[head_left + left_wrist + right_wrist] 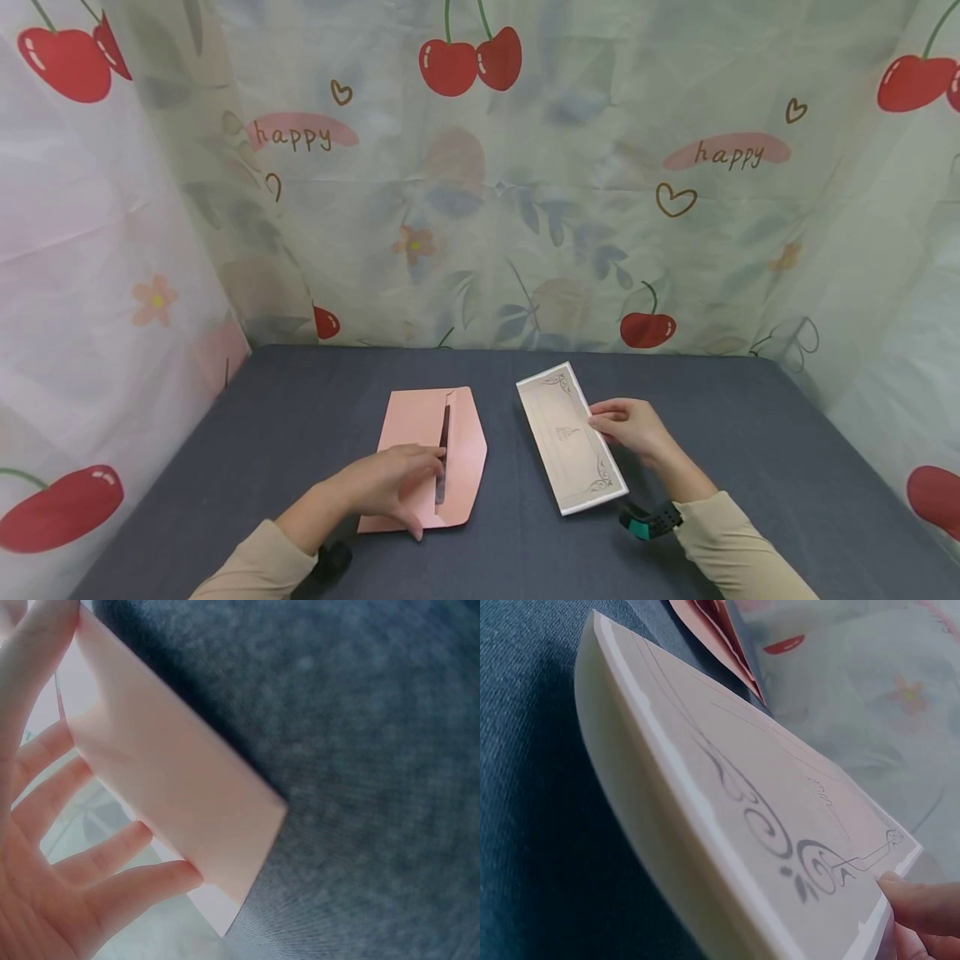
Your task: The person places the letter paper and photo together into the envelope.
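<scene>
A pink envelope lies on the table with its pointed flap folded out to the right and a dark gap along its mouth. My left hand grips it, thumb at the near edge and fingertips at the mouth; the left wrist view shows the fingers spread along one envelope edge. To the right, my right hand pinches the right long edge of a pale card with grey scroll corners and a small central motif. The card is tilted, its near end raised in the right wrist view.
Dark blue-grey cloth covers the table. A patterned curtain with cherries and the word "happy" hangs behind and at both sides. A black and teal wrist device sits on the right wrist, a black one by the left.
</scene>
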